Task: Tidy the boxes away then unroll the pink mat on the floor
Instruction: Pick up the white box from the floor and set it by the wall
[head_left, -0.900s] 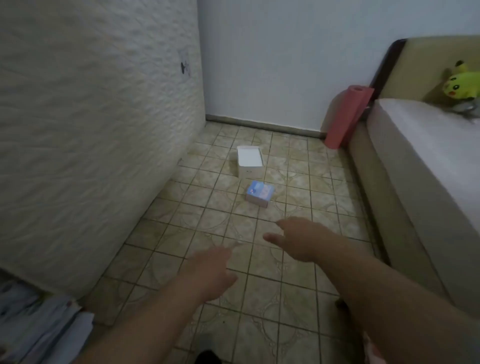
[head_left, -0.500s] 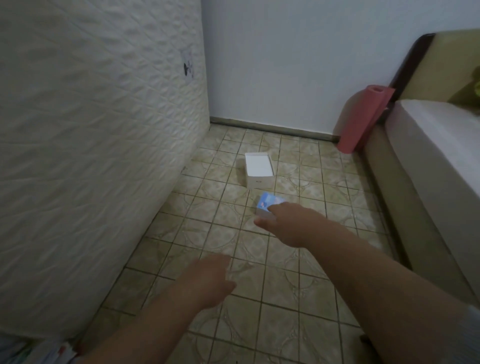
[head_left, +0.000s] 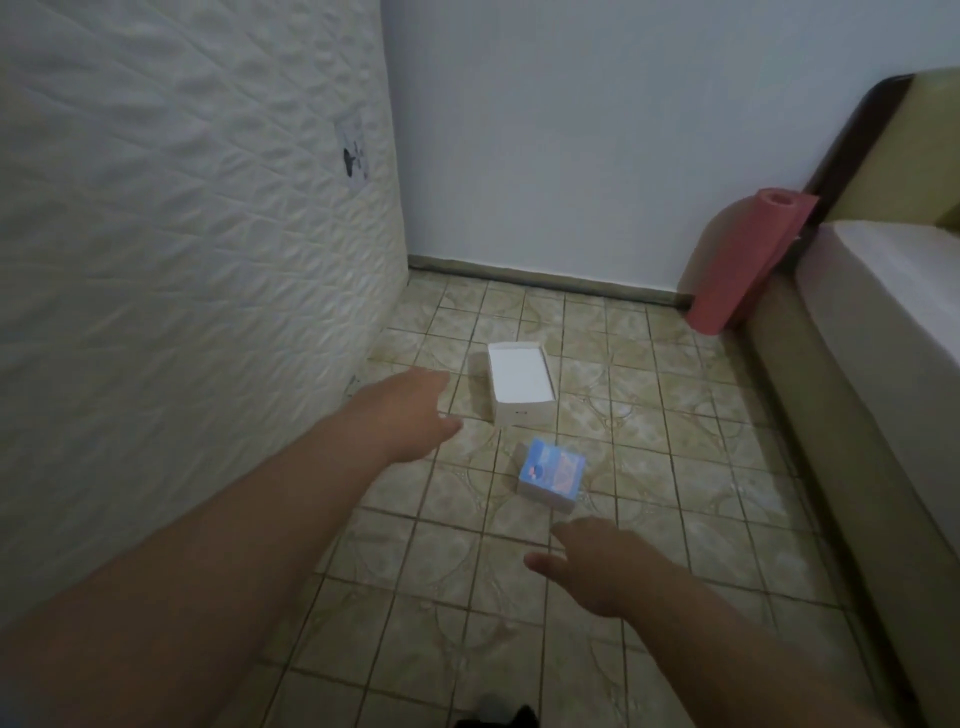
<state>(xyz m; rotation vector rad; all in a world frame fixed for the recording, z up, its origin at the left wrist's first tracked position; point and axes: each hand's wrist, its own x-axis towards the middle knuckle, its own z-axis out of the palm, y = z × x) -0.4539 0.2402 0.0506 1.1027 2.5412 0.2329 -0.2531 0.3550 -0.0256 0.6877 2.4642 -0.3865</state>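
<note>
Reaching forward over the tiled floor (head_left: 447, 613), both hands are empty, fingers extended and loosely spread. The left hand (head_left: 410, 415) is farther out, level with the near end of the white box (head_left: 519, 387) and just left of it, not touching. The right hand (head_left: 592, 564) sits lower in the view, just short of the blue box (head_left: 551, 474), which lies directly ahead of its fingertips with a small gap between.

The white box lies with its long axis running away from the viewer, roughly in line with the left forearm. The blue box lies nearer and slightly to the right, turned at a slant to the tile lines. The two boxes are near each other but apart.

Each hand appears paired with its own box: left to white, right to blue. The right hand probably has the shorter reach.

The pink mat (head_left: 743, 260), rolled, leans upright in the far corner against the bed (head_left: 852, 374), well apart from both hands.
</note>
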